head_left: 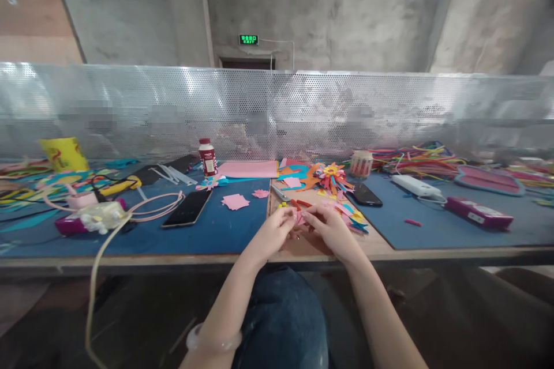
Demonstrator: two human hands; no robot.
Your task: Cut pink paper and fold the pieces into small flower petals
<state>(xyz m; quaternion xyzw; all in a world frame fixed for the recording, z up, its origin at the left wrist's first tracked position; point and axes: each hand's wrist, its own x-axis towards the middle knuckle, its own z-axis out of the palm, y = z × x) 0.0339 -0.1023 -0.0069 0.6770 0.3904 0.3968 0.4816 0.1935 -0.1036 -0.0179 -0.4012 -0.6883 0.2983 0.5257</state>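
Note:
My left hand (276, 232) and my right hand (332, 230) meet over the wooden strip of the table. Between their closed fingertips is a small pink paper piece (299, 218), partly hidden by the fingers. Just beyond them lie scissors (281, 194), with red parts showing near the fingers. Pink square pieces (235, 202) form a stack to the left, and a smaller pink piece (261, 193) lies beside it. Behind my right hand are colourful cut scraps (355, 217) and a multicoloured paper flower (331, 177).
A black phone (187, 209) and a red-capped bottle (208, 157) stand left; another phone (367, 194) lies right. Power strips (478, 213) (90, 219) with cables flank the work area. A perforated metal screen (173, 109) rises behind the table.

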